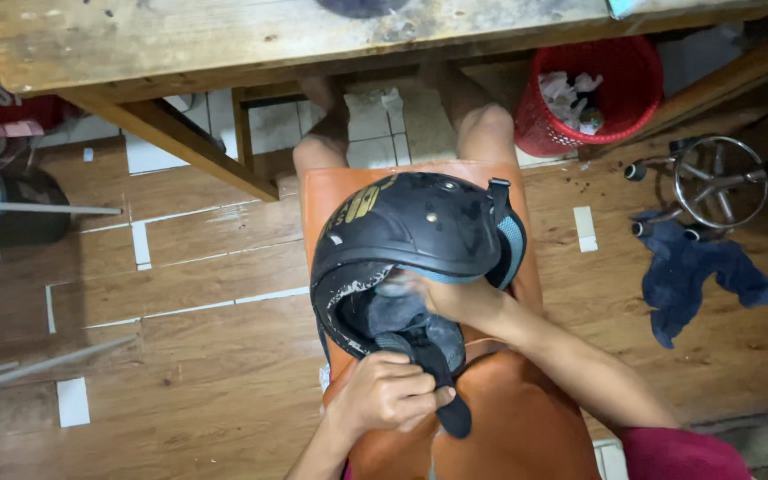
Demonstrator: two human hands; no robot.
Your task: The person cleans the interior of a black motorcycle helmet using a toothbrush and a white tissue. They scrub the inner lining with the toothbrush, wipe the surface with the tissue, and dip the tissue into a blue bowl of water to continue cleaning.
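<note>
A dark bucket (20, 209) stands at the far left; its contents cannot be told. On the person's lap lies a black helmet (415, 244), hollow side up, with dark padding inside. The left hand (384, 391) pinches the helmet's black strap (442, 387), fingers curled tight around it. The right hand (446, 298) reaches into the shell, fingers hooked over its rim. Under the wooden table (224, 40), a red basket (602, 93) holds crumpled white scraps. A blue cloth (700, 276) lies on the floor.
</note>
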